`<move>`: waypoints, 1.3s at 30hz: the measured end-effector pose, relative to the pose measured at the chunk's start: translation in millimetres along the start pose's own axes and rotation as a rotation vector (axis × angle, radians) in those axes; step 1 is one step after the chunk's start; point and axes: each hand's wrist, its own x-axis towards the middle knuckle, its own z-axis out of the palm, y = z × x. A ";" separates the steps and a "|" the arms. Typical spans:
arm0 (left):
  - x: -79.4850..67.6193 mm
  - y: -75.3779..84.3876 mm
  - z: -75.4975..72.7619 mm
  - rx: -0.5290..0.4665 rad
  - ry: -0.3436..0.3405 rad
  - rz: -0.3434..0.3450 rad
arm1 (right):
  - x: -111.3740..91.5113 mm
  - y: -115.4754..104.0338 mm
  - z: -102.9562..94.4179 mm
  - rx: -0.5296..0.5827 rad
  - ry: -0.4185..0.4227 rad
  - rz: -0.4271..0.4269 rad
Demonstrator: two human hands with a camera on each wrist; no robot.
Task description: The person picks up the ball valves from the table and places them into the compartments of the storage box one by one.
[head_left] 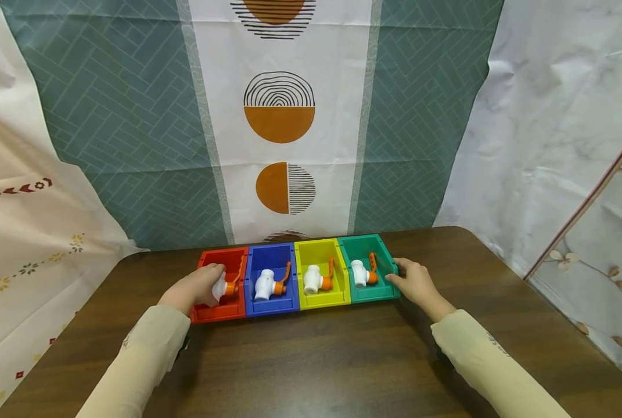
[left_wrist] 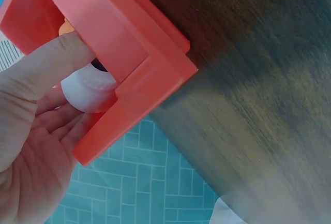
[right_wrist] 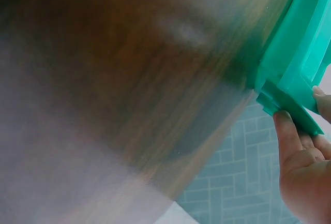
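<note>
Four-colour joined bins stand in a row. In the red bin (head_left: 219, 314), at the row's left end, lies a white ball valve (head_left: 220, 286) with an orange handle. My left hand (head_left: 198, 285) reaches in over the bin's left wall and grips the valve's white body; the left wrist view shows the thumb (left_wrist: 54, 61) on one side and fingers behind. At the other end, my right hand (head_left: 419, 285) pinches the right wall of the green bin (head_left: 374, 294), thumb at its rim and fingers against the outside. Another white valve (head_left: 360, 273) lies inside the green bin.
Between them, the blue bin (head_left: 273, 307) and yellow bin (head_left: 325, 299) each hold a similar valve, the blue one's (head_left: 264, 285) and the yellow one's (head_left: 312, 280). The row sits near the back of a dark wooden table (head_left: 300, 366), before a hanging patterned cloth (head_left: 133, 128).
</note>
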 end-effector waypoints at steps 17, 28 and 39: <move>6.1 3.8 1.1 -0.008 -0.059 -0.059 | 1.4 2.9 0.5 0.002 0.001 0.001; 6.5 7.5 -2.7 -0.008 -0.105 -0.078 | 2.1 2.4 0.5 0.007 -0.009 -0.007; 9.8 8.2 2.8 0.007 -0.113 -0.122 | 2.2 2.9 2.0 0.020 -0.026 0.007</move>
